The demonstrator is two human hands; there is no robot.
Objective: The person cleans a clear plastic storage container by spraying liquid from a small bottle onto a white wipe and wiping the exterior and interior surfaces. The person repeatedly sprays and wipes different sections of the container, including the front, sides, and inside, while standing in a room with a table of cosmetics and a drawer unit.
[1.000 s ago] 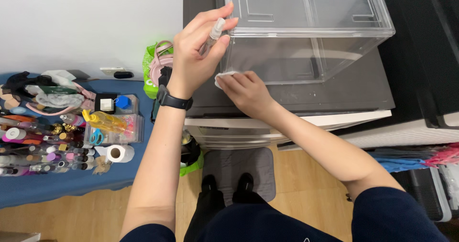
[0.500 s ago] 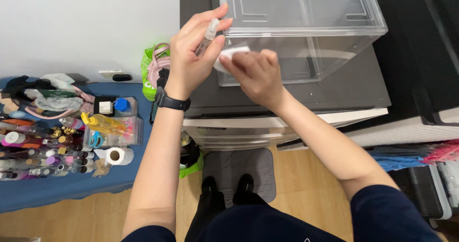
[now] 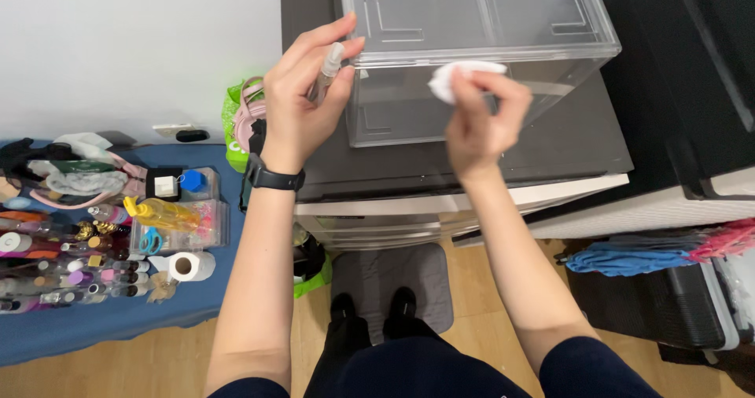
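Since the earlier frames our right hand [image 3: 480,119] has lifted off the lower front corner of the clear, box-shaped plastic storage container [image 3: 480,48] and swung rightward and up. The white crumpled wipe [image 3: 456,75] it carries now sits high against the container's front wall, just under the top rim. Our left hand [image 3: 303,103] has barely shifted.

In the head view, that left hand is curled around a small clear spray bottle with a pale nozzle [image 3: 326,68], index finger arched over the top, the nozzle touching the container's left front corner. The right hand pinches the wipe between thumb and fingertips, the remaining fingers loosely bent. The container stands on the dark grey worktop [image 3: 550,142] of a white drawer unit [image 3: 377,217].

We judge the cleaning to be partway along: the wipe has reached the upper front wall, while the right stretch of that wall, the sides and the top look untouched, though streaks are too faint to confirm.

To the left, a blue-covered table [image 3: 118,319] carries a white paper roll [image 3: 189,266], a yellow bottle [image 3: 161,213] and many small cosmetics.
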